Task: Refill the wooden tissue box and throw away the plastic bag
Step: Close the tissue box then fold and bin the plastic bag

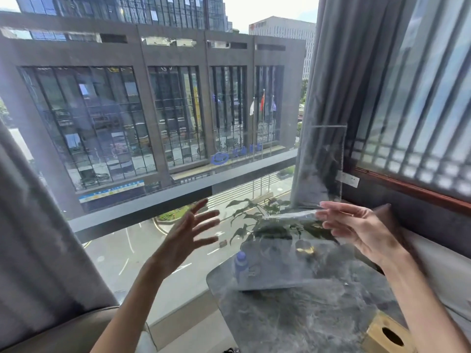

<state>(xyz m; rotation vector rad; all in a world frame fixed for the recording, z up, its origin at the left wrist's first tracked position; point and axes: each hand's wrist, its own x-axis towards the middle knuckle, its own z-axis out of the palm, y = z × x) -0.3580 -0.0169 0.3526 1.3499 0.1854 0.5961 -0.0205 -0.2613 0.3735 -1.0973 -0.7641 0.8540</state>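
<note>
We noted both bare hands raised in front of a large window. The right hand (362, 229) pinched a clear, crinkled plastic bag (318, 169) between thumb and fingers at the bag's middle fold — one part stood up toward twelve o'clock against the grey curtain (328, 72), the other hung down toward six o'clock over the table. A small white label (348, 179) showed on the upper part's right edge.

The left hand (190, 235) was wide open, fingers spread and pointing toward two o'clock, holding nothing and well apart from the bag.

The square light-wood tissue box with a round hole in its top (388, 336) sat at the near right corner of the grey marbled table (293, 322) — at about five o'clock from the bag, partly behind the right forearm. We could not tell whether tissues were inside.

Seen through the hanging plastic, at the table's far edge: a blue-capped bottle (240, 262) and, at its two o'clock, a green leafy potted plant (267, 220). A brown padded armchair (76, 329) filled the frame's seven o'clock corner. Edges of the scene were blurred.
</note>
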